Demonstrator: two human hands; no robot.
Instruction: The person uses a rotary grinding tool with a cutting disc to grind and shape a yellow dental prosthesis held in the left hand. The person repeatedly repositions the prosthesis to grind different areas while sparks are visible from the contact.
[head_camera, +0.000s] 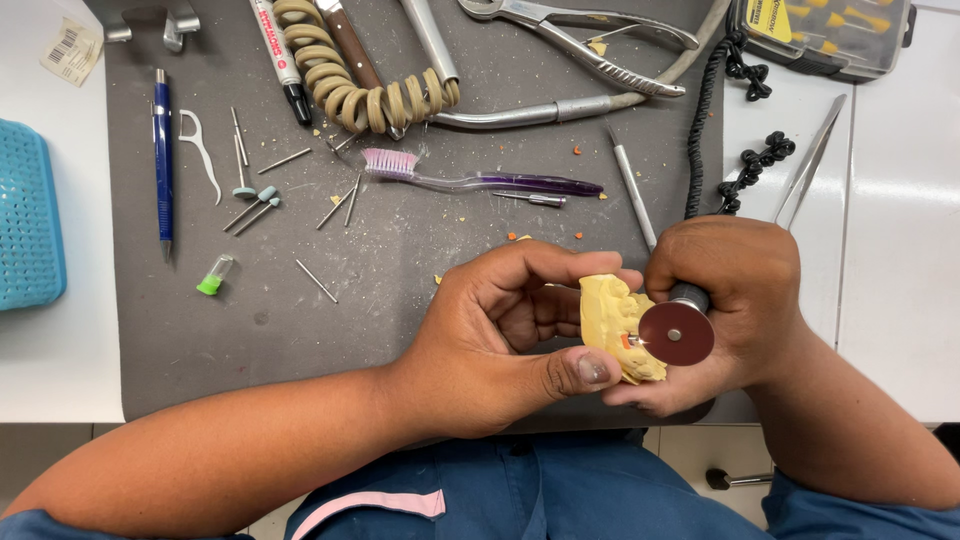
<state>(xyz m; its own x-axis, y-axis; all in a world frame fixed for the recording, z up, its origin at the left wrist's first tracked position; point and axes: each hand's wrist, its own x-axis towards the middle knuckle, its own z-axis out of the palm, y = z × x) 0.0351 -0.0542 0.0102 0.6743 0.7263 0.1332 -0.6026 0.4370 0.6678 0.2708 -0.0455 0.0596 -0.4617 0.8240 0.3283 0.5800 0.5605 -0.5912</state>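
My left hand (500, 335) grips a yellow plaster dental cast (615, 320) between thumb and fingers, low over the front edge of a grey mat (300, 320). My right hand (730, 300) holds a rotary handpiece whose dark red round cutting disc (677, 333) touches the cast's right side, where a small orange spot shows. A black coiled cord (745, 165) runs away from the right hand toward the back.
On the mat lie a purple toothbrush (480, 180), several small burs and pins (255, 205), a blue pen (162, 150), a floss pick (200, 150), a beige coiled hose (350, 85), forceps (580, 40) and a green-capped tube (213, 277). A blue basket (28, 215) stands at left, tweezers (810, 165) at right.
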